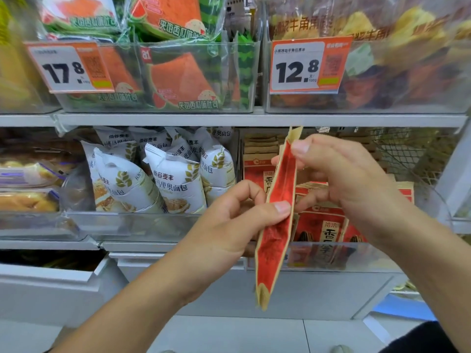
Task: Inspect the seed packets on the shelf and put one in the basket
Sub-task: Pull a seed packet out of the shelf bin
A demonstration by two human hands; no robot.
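Observation:
I hold a red and tan seed packet point(276, 225) edge-on in front of the middle shelf, its narrow side facing me. My left hand point(237, 220) pinches its lower middle, thumb on the near face. My right hand point(339, 179) pinches the upper part, thumb near the top edge. Behind it, more of the same red seed packets point(328, 233) stand in a clear bin point(382, 261) on the shelf. No basket is in view.
White bread bags point(173, 179) fill the bin to the left. Watermelon toast packs point(178, 72) and croissant bags point(397, 67) sit on the upper shelf behind price tags 17.8 point(68, 67) and 12.8 point(308, 64). A wire mesh rack point(407, 151) stands at right. White shelf base point(229, 289) below.

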